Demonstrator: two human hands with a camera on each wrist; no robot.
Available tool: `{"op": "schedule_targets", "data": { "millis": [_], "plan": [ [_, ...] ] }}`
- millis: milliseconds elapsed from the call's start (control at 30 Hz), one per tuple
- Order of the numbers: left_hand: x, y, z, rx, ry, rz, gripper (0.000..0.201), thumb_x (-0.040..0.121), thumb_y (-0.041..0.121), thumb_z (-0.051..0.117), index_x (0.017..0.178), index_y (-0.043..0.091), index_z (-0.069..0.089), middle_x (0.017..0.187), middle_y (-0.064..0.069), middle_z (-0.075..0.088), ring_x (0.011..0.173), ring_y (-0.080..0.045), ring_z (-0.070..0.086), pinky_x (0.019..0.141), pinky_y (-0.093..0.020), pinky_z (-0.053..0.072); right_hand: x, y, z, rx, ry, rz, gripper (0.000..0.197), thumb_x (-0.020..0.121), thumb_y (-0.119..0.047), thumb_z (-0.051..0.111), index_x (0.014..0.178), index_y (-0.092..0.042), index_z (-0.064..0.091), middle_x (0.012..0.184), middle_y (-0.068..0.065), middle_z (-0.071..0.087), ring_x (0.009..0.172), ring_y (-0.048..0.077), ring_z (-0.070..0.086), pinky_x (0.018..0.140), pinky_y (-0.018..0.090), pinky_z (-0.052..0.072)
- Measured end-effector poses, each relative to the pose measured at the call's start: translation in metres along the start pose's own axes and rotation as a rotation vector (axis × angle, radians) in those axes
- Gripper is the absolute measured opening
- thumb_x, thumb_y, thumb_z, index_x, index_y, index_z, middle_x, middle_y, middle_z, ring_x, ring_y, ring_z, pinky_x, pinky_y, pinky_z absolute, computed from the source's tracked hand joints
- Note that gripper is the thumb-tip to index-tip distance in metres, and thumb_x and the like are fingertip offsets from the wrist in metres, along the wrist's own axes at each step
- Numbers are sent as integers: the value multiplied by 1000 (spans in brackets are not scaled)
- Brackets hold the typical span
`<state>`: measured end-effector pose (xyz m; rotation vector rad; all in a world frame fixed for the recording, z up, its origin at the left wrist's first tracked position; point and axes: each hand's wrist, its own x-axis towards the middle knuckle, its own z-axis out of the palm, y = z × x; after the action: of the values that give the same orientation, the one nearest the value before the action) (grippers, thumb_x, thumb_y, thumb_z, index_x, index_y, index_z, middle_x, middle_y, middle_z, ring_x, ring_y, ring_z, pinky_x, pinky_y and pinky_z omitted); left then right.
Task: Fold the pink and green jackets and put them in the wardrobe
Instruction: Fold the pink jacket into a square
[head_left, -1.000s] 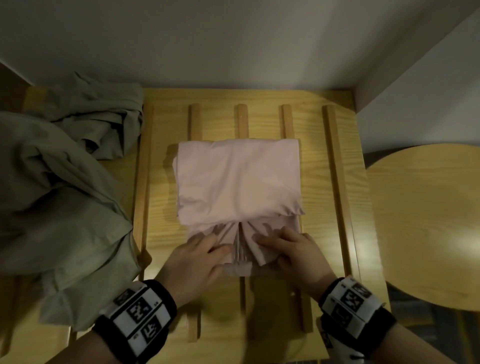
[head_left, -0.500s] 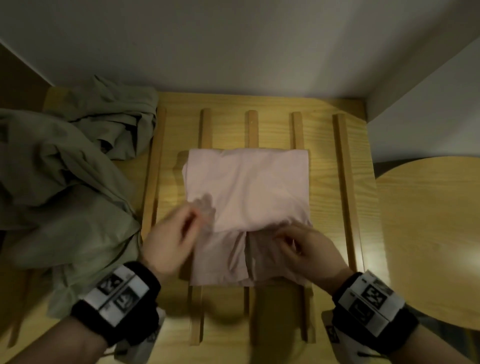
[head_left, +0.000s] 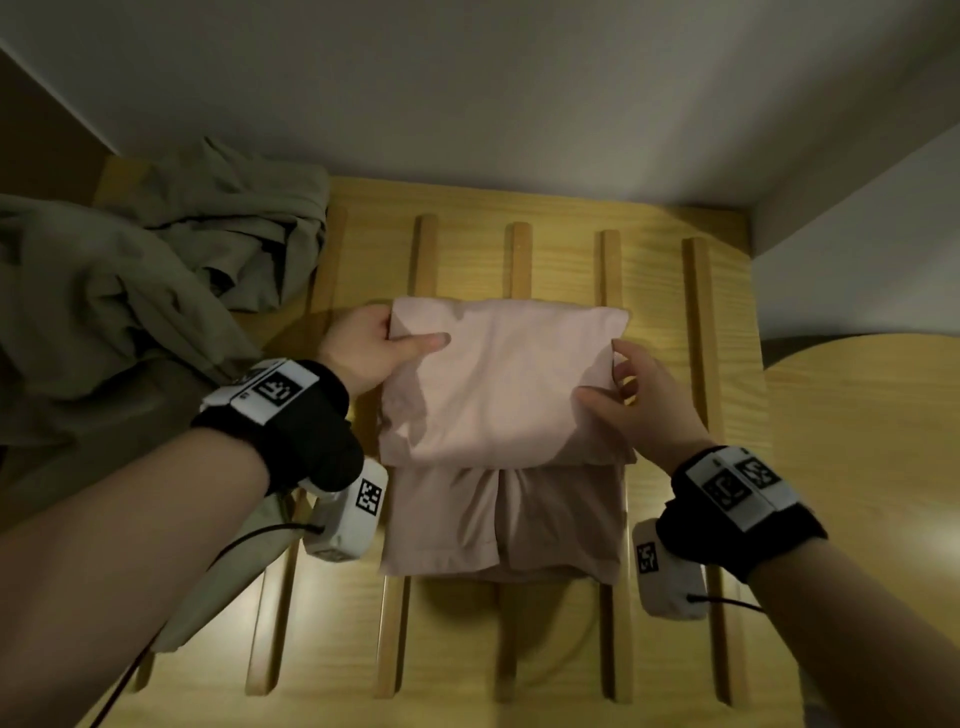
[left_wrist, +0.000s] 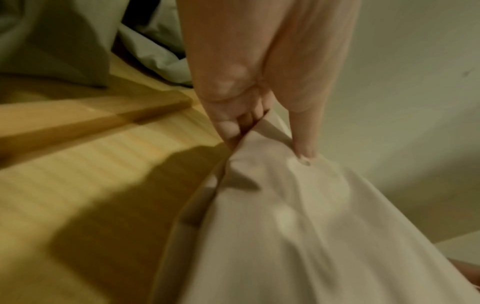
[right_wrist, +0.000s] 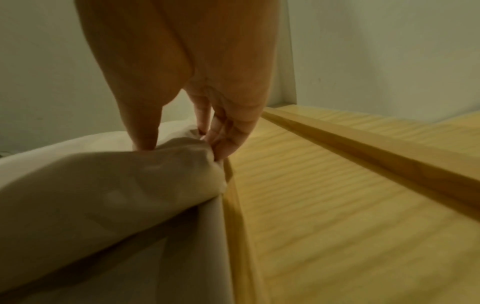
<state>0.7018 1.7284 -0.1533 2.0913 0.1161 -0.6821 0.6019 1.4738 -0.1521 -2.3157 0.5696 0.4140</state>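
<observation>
- The green jacket (head_left: 104, 322) lies in a loose heap at 9 o'clock on the slatted top (head_left: 670, 322), partly off the left edge of the head view. It looks unfolded, so it's a later job.
- Your left hand (head_left: 363, 353) pinches the far left corner of the pink jacket (head_left: 498, 395), thumb on top and fingers curled under the edge; the left wrist view confirms this.
- The pink jacket sits at centre, already a compact rectangle, with its upper layer lifted over a lower layer that shows at 6 o'clock.
- Your right hand (head_left: 639, 405) pinches the right edge at 3 o'clock, thumb on top, fingertips tucked under a bunched fold.
- My read: you're on the last fold of the pink jacket. Next, bring the held far edge toward you onto the near hem, keeping both corners level so the sides line up.
- A round table (head_left: 862, 467) sits at 3 o'clock, cut by the frame.
- No wardrobe is in view. Both wrist views are blurred, and you can't see how many layers each pinch holds.
</observation>
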Motion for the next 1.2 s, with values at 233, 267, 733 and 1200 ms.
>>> {"op": "schedule_targets", "data": {
  "millis": [233, 267, 733, 1200],
  "plan": [
    [1, -3, -7, -240, -82, -93, 34, 90, 9, 57, 123, 13, 49, 123, -11, 59, 110, -24, 57, 100, -39, 44, 7, 16, -1, 98, 7, -78, 67, 73, -17, 77, 130, -23, 42, 98, 8, 54, 76, 19, 53, 70, 31, 48],
    [1, -6, -9, -247, -79, -120, 34, 90, 11, 58, 122, 12, 49, 123, -13, 59, 110, -26, 57, 100, -42, 44, 8, 18, -2, 101, 1, -83, 68, 72, -16, 78, 129, -24, 41, 97, 7, 54, 73, 17, 52, 67, 29, 48],
    [32, 25, -8, 678, -191, 241, 65, 82, 42, 66, 137, 19, 41, 139, -5, 46, 125, -22, 44, 96, -29, 37, 66, -22, -33, -409, -206, -213, 60, 80, -40, 68, 129, -12, 50, 130, 12, 51, 121, 31, 42, 99, 35, 34],
    [-11, 48, -13, 553, 83, 599, 21, 78, 28, 63, 79, 10, 53, 80, -3, 51, 77, -27, 55, 61, -39, 44, 16, -23, -55, -13, 92, -387, 14, 77, -12, 69, 83, -14, 56, 77, -5, 57, 71, 8, 52, 60, 16, 37]
  ]
}}
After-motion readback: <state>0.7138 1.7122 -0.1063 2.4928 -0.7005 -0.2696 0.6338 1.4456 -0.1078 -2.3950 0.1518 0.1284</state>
